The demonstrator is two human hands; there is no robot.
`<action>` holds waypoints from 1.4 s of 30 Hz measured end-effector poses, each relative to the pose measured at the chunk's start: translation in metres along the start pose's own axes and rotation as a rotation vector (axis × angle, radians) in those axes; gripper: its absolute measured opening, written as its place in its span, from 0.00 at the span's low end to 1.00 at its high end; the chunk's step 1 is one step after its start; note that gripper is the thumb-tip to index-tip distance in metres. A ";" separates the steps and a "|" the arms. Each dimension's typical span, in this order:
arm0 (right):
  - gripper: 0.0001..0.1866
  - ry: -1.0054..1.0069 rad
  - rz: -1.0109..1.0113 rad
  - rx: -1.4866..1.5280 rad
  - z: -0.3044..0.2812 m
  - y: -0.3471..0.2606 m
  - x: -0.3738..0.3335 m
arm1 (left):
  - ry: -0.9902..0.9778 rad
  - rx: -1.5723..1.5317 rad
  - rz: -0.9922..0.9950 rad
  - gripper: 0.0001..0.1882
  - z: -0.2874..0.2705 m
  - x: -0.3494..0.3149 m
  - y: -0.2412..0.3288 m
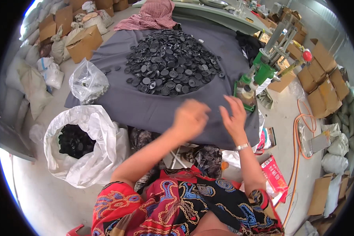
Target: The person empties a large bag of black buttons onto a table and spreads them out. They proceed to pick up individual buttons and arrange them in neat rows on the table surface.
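Note:
A large heap of round black plastic caps (173, 59) lies on the dark grey cloth (141, 112) covering the table. My left hand (190, 118) is over the cloth on the near side of the heap. Motion smears its curled fingers, so whatever they may hold is hidden. To its right, my right hand (235, 118) has thumb and fingers apart with nothing seen between them. It is close to the green hand press (261, 69) with a red knob at the table's right edge. The two hands are apart.
On the left, an open white sack (102, 133) holds more black pieces, and a clear plastic bag (84, 80) sits on the table corner. A checked red cloth (155, 15) lies at the far edge. Cardboard boxes (322, 86) and an orange hose (297, 145) are on the right.

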State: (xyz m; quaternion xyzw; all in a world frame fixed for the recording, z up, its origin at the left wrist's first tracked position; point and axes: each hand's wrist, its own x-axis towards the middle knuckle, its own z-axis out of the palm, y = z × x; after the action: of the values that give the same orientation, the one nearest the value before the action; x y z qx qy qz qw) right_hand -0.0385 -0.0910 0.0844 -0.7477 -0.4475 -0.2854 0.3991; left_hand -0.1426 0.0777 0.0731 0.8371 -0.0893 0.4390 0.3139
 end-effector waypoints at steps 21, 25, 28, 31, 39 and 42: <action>0.24 -0.441 -0.286 -0.166 0.260 0.053 0.140 | -0.177 0.812 -0.669 0.35 -0.038 0.076 -0.228; 0.23 -0.454 -0.285 -0.203 0.275 0.082 0.162 | -0.173 0.824 -0.667 0.33 -0.029 0.102 -0.251; 0.22 -0.478 -0.253 -0.266 0.282 0.092 0.179 | -0.207 0.853 -0.693 0.34 -0.024 0.116 -0.272; 0.22 -0.490 -0.243 -0.325 0.291 0.106 0.194 | -0.284 0.791 -0.685 0.37 -0.035 0.122 -0.282; 0.30 -0.520 -0.116 -0.413 0.283 0.130 0.216 | 0.205 1.182 -0.766 0.23 -0.161 0.087 -0.318; 0.30 -0.428 -0.138 -0.397 0.283 0.120 0.208 | 0.120 1.077 -1.317 0.29 -0.202 0.066 -0.345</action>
State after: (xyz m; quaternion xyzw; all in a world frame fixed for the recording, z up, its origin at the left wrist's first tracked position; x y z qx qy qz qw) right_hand 0.1802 0.2086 0.0597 -0.8220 -0.5068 -0.2297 0.1212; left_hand -0.0936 0.4796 0.0555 0.7287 0.6534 0.1932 0.0685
